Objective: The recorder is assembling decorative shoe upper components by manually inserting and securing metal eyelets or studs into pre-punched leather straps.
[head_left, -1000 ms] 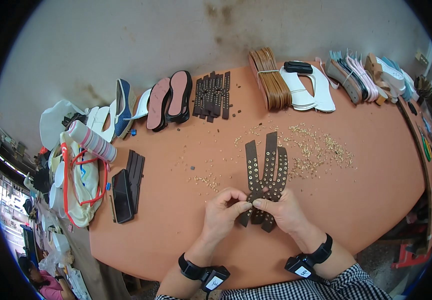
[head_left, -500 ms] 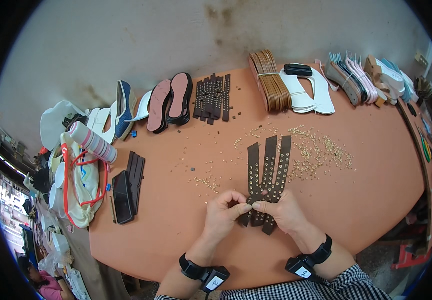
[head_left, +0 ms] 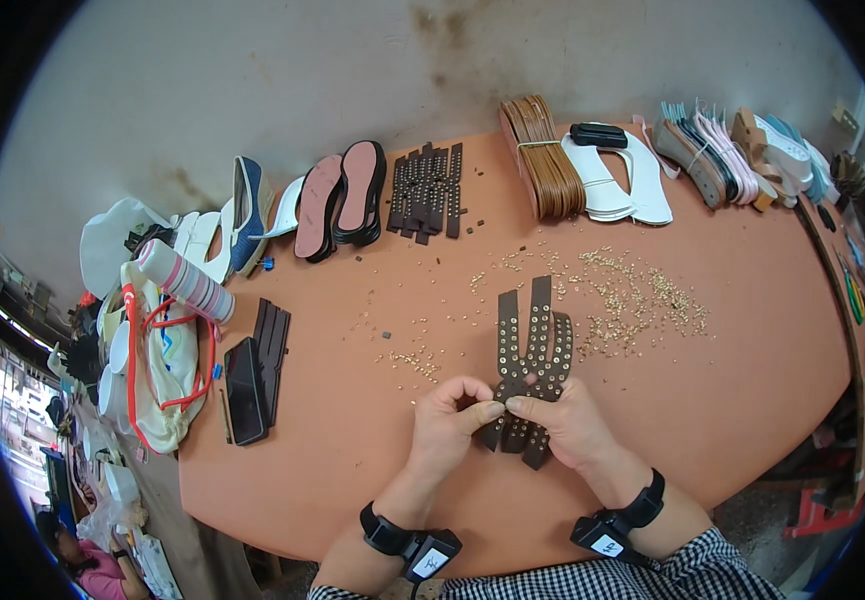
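A dark brown shoe upper of interwoven straps (head_left: 536,350), dotted with gold-coloured eyelets, is held up off the table near its front. My left hand (head_left: 451,420) pinches its left edge at the crossing of the straps. At the same crossing, my right hand (head_left: 564,420) presses with the thumb, its fingers behind the piece. Both thumb tips almost meet there. Three strap ends point away from me, the right one looking shorter than the others, and short ends hang below my thumbs. Whatever lies under the thumb tips is hidden.
Loose gold-coloured eyelets (head_left: 642,300) are scattered over the brown table (head_left: 332,480). Farther back lie studded straps (head_left: 424,195), pink-topped soles (head_left: 360,190) and a bundle of brown strips (head_left: 542,160). On the left are a dark open case (head_left: 245,392) and a striped cone (head_left: 185,282).
The right strap end stood as tall as the others and now appears shorter, seemingly bent over. Both hands keep their pinch in nearly the same place.
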